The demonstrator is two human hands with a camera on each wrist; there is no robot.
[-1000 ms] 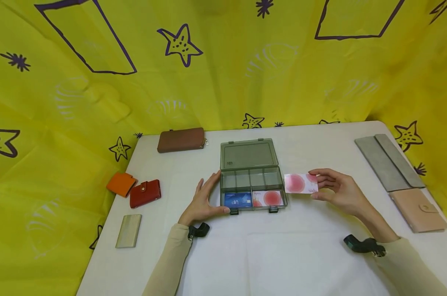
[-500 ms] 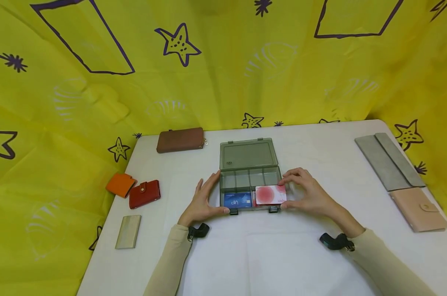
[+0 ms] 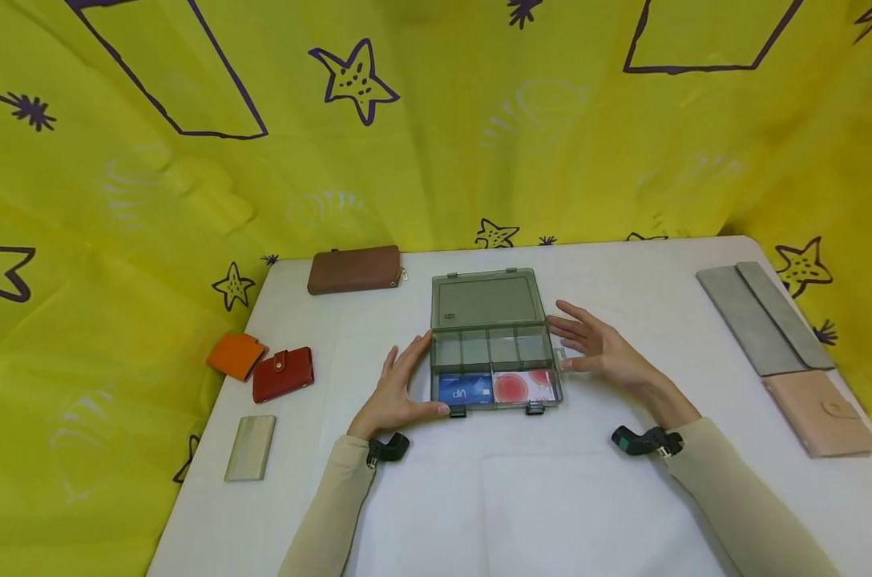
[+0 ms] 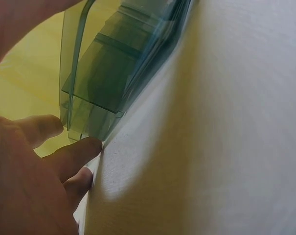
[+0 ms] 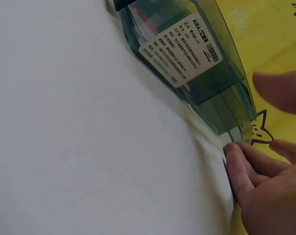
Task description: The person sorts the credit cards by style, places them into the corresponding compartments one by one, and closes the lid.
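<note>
A clear grey-green compartment box point(image 3: 446, 350) lies with its lid point(image 3: 488, 300) tipped back behind it. In its front left compartment is a blue VIP card point(image 3: 465, 390); a white card with pink circles point(image 3: 524, 387) fills the front right one. My left hand point(image 3: 395, 399) rests along the box's left side, thumb at the front left corner; fingertips point(image 4: 96, 144) touch a box corner in the left wrist view. Beside the box's right side is my right hand point(image 3: 609, 358), fingers spread, holding nothing. A white printed label point(image 5: 182, 51) shows on the box wall in the right wrist view.
At the left lie an orange wallet point(image 3: 236, 357), a red wallet point(image 3: 283, 374) and a pale gold case point(image 3: 251, 448). A brown zip wallet point(image 3: 354, 270) is at the back. Grey point(image 3: 760, 316) and tan point(image 3: 821, 413) wallets lie at the right of the white table point(image 3: 537, 497).
My right hand brought a pink-circled card leftward and laid it in the front right compartment. It has let go and drawn back to the box's right side. My left hand stayed in place.
</note>
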